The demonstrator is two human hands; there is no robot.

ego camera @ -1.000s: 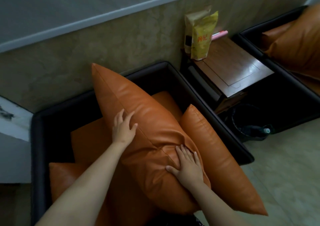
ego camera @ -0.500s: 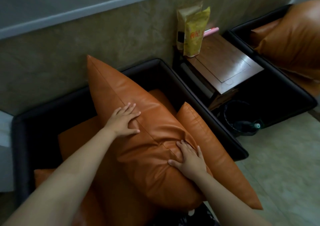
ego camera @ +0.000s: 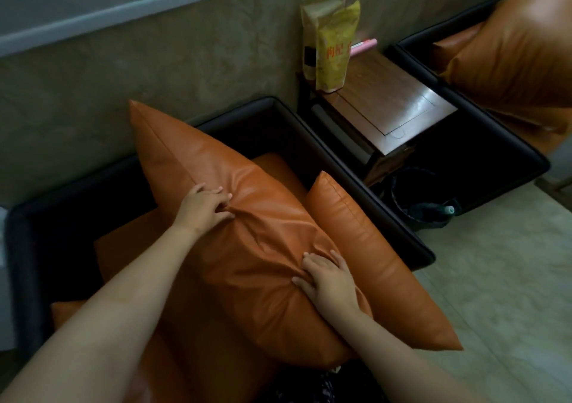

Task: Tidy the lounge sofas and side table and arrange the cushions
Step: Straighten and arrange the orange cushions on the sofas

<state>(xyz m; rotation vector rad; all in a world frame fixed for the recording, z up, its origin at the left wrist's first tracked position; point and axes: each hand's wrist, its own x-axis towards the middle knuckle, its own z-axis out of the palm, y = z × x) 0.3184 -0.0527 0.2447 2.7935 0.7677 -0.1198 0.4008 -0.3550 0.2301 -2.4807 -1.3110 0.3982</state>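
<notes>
The big cushion (ego camera: 247,248) is glossy orange leather, creased around my hands. The dark bin (ego camera: 402,217) beside the bench (ego camera: 402,102) holds a bottle (ego camera: 433,209). The cushion lies on the black sofa (ego camera: 309,136) against a smaller cushion (ego camera: 371,263), its long axis running from the wall toward me. My left hand (ego camera: 202,207) pinches a fold of it. My right hand (ego camera: 329,282) presses flat on its lower part.

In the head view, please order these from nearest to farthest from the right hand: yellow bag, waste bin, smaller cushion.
1. Smaller cushion, beside the right hand, on its right.
2. Waste bin, on the floor farther right.
3. Yellow bag, far back by the wall.
</notes>
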